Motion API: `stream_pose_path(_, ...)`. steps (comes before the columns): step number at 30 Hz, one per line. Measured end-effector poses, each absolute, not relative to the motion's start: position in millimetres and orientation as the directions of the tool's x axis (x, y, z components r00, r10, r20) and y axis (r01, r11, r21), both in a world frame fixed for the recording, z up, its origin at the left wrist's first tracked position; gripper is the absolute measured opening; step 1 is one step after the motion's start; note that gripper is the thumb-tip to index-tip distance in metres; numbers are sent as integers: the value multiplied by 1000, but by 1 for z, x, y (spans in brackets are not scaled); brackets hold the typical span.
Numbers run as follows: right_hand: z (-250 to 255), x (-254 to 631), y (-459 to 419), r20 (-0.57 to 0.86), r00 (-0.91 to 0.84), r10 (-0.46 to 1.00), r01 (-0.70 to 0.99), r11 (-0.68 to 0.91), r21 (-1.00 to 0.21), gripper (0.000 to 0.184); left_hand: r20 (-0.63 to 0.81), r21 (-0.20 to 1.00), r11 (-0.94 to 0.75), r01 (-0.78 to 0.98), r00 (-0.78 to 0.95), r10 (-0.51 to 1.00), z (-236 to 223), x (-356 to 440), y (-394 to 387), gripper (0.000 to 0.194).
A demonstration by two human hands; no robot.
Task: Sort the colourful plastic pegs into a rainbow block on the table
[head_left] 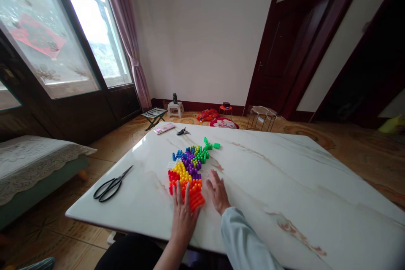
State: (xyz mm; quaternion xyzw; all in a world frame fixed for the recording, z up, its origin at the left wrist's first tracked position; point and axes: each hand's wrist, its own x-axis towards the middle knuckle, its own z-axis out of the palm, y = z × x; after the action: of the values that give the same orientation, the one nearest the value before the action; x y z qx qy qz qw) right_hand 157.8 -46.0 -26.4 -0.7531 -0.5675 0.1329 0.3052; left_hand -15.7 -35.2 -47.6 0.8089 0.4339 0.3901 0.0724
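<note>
Small plastic building blocks (190, 162) lie grouped by colour on the white marble-look table (268, 177), running from green at the far end to red and orange nearest me. My left hand (184, 211) rests over the near end, fingers stretched and spread across the red and orange blocks (196, 199). It touches them without closing round any; its thumb is at their right side. Just right of the group, my right hand (218, 192) is held low over the tabletop with fingers extended, nothing in it. Some red blocks are hidden under my left fingers.
Black-handled scissors (110, 184) lie to the left, points away from me. Toward the far edge are a pink phone (164, 128) and a bunch of keys (183, 131). Beyond the table stand a folding stool (154, 113), a white stool (175, 109) and a round stool (262, 114).
</note>
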Motion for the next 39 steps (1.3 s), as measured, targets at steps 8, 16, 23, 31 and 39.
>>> stream_pose_path(8,-44,273,-119,87,371,925,928,-367,-60,57,558,276,-730,625,514,651,-2,7,-48,67)
stream_pose_path(16,-62,277,-118,211,337,918,941,-319,-114,59,374,118,-813,571,732,569,40,146,94,59)
stream_pose_path(23,-76,290,-119,215,307,927,945,-272,-180,62,137,79,-622,779,610,781,22,227,197,71)
stream_pose_path(31,-65,283,-121,213,333,919,936,-295,-189,60,-22,144,-573,807,581,813,8,217,203,40)
stream_pose_path(39,-55,278,-119,190,357,914,931,-334,-143,56,-160,107,-835,540,838,521,51,153,170,35)
